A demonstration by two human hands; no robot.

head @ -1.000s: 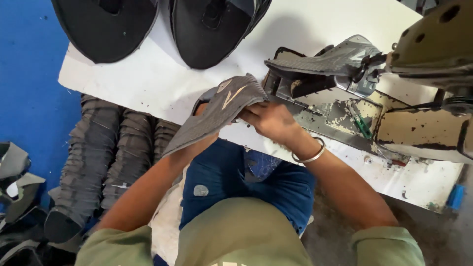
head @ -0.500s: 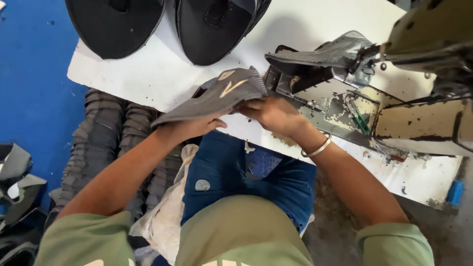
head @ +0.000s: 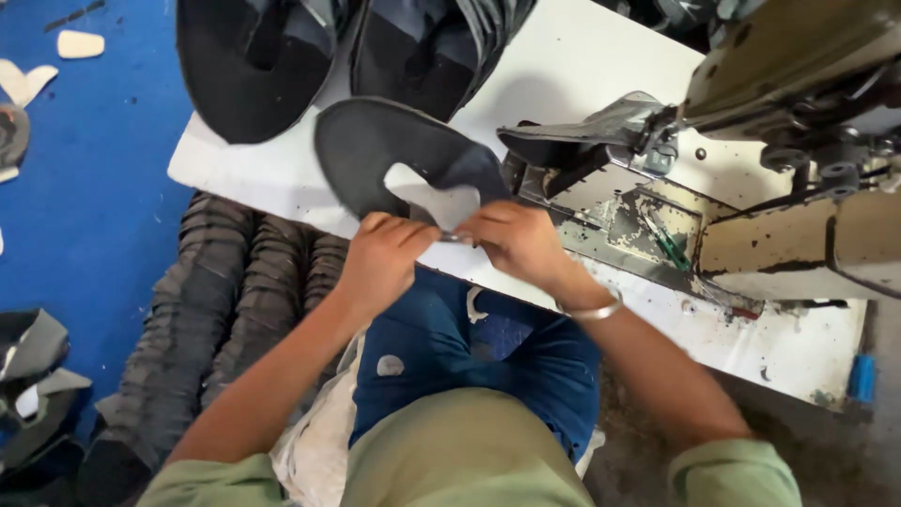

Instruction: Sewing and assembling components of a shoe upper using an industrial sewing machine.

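Seen from above, a dark grey shoe upper (head: 375,155), a flat U-shaped fabric piece, lies spread on the white table (head: 563,66) just left of the sewing machine (head: 751,178). The left hand (head: 380,263) and right hand (head: 516,242) both pinch its near edge. It looks light, soft and floppy, best held at the edges.

Shoe workshop: sewing machine (head: 779,169), stacked shoe uppers (head: 188,319).
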